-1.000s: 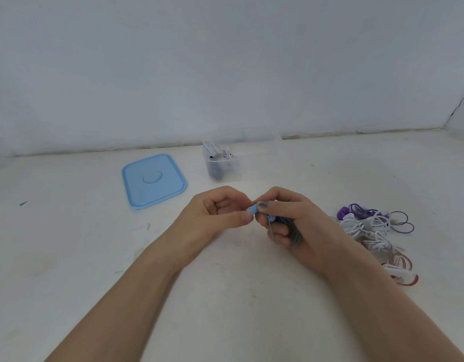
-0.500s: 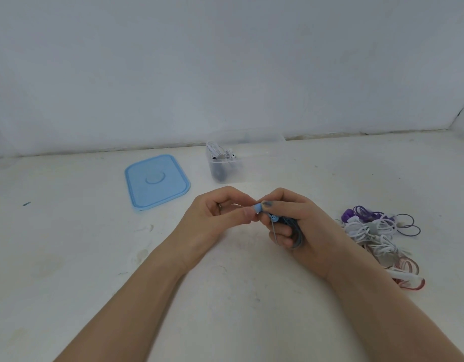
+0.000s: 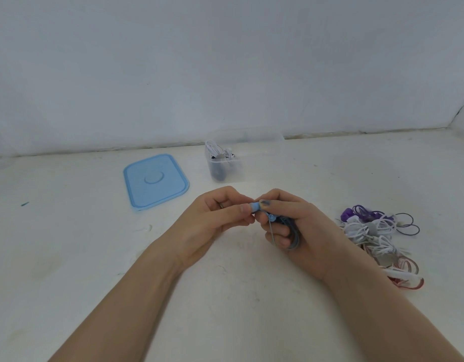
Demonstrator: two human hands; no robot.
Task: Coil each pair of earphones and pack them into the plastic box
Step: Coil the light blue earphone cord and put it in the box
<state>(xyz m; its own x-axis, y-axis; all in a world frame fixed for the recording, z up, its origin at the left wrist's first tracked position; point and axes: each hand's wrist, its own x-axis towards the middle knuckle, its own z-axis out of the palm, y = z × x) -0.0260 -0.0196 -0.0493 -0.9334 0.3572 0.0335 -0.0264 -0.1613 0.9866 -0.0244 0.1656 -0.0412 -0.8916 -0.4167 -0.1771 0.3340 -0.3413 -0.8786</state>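
Observation:
Both hands meet over the middle of the white table. My right hand [image 3: 298, 226] holds a coiled pair of blue earphones [image 3: 290, 231], the cord looped around its curled fingers. My left hand [image 3: 217, 220] pinches the light blue earbud [image 3: 255, 206] between thumb and forefinger, right against my right thumb. The clear plastic box [image 3: 234, 167] stands behind the hands near the wall, with white and dark coiled earphones inside. A tangle of purple, white and red earphones [image 3: 377, 231] lies on the table to the right of my right hand.
The box's light blue lid [image 3: 155, 182] lies flat to the left of the box. A pale wall runs along the table's far edge, with a corner at the far right.
The hands have stayed together on the blue earphones with only slight finger shifts. The view has drifted a little, nothing else moved.

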